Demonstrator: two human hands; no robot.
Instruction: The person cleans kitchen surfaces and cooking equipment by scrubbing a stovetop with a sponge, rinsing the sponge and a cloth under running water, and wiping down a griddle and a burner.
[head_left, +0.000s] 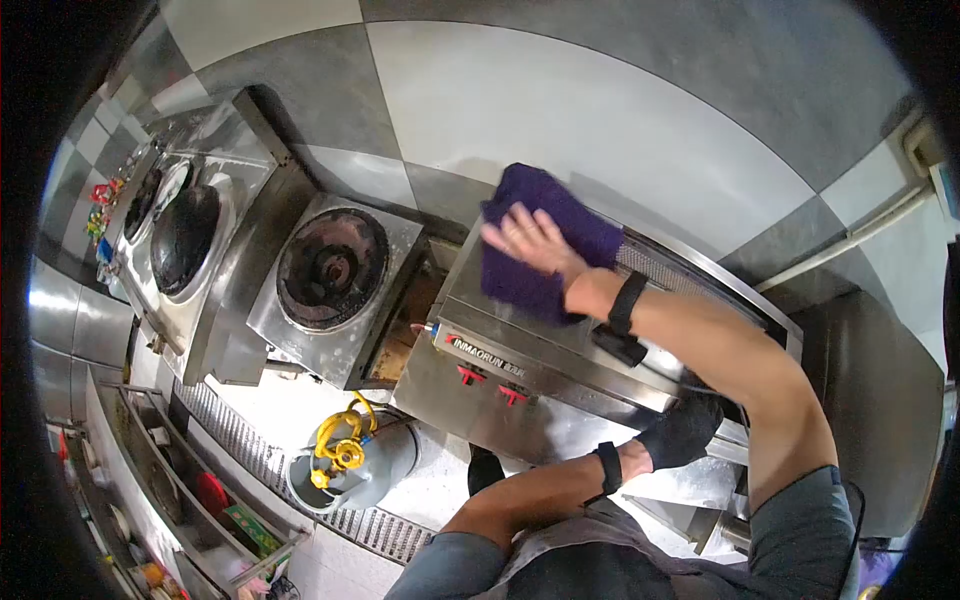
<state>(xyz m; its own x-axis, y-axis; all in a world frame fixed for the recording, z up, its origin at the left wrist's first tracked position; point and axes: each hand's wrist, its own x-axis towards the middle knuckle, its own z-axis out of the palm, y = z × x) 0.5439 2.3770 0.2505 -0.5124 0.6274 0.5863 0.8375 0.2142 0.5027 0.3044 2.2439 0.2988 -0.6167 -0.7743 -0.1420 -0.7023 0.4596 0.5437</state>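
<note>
My right hand (538, 243) lies flat with its fingers stretched out on a purple cloth (525, 292). The cloth is spread over the back left part of a stainless-steel countertop appliance (570, 352) with red knobs on its front. My left hand (636, 461) is low beside the appliance's front edge. Its fingers are hidden by a dark, soft-looking thing (686, 432), and I cannot tell whether it is a glove or a cloth. Black bands sit on both wrists, and a small black device is strapped by the right one.
Left of the appliance stands a wok burner (333, 268), with a larger wok range (190, 240) beyond it. A grey gas cylinder (385, 465) with a yellow hose (343, 440) stands on the floor by a drain grate. Shelves (165, 480) are at lower left, a tiled wall behind.
</note>
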